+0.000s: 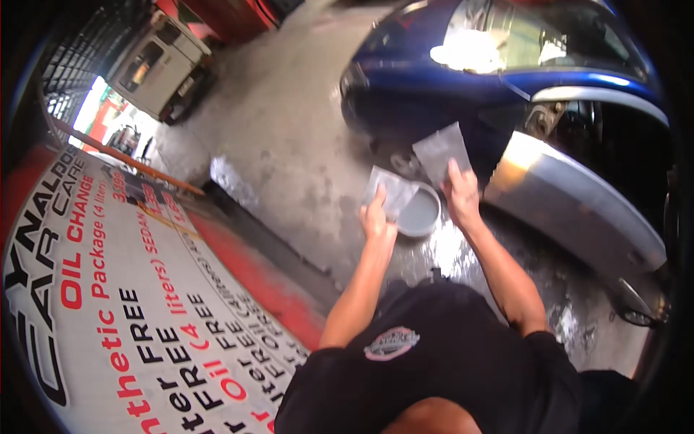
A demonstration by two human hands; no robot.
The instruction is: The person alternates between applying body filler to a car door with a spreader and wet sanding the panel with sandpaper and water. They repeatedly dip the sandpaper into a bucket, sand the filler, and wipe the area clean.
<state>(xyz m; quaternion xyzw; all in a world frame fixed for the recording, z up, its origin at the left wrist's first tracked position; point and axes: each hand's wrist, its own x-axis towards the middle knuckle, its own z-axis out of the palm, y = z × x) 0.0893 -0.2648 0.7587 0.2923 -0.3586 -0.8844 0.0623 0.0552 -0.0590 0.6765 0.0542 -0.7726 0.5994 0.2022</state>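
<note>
My left hand (pixel 377 215) grips a thin grey sheet (pixel 391 189) by its lower edge, thumb on top. A second grey sheet (pixel 439 153), raised a little higher and further right, is pinched in my right hand (pixel 461 189). The two sheets are apart. Below and between them is a round tub (pixel 421 215) of greyish liquid; the left sheet overlaps part of its rim from this view. Just right of my right hand lies a grey car bumper (pixel 571 195) with a pale, yellowish patch at its near end.
A blue car (pixel 434 94) with an exposed wheel area stands at the upper right. The floor (pixel 289 145) is wet near the tub. A large printed banner (pixel 144 311) fills the left side, and a white van (pixel 148 69) is at the upper left.
</note>
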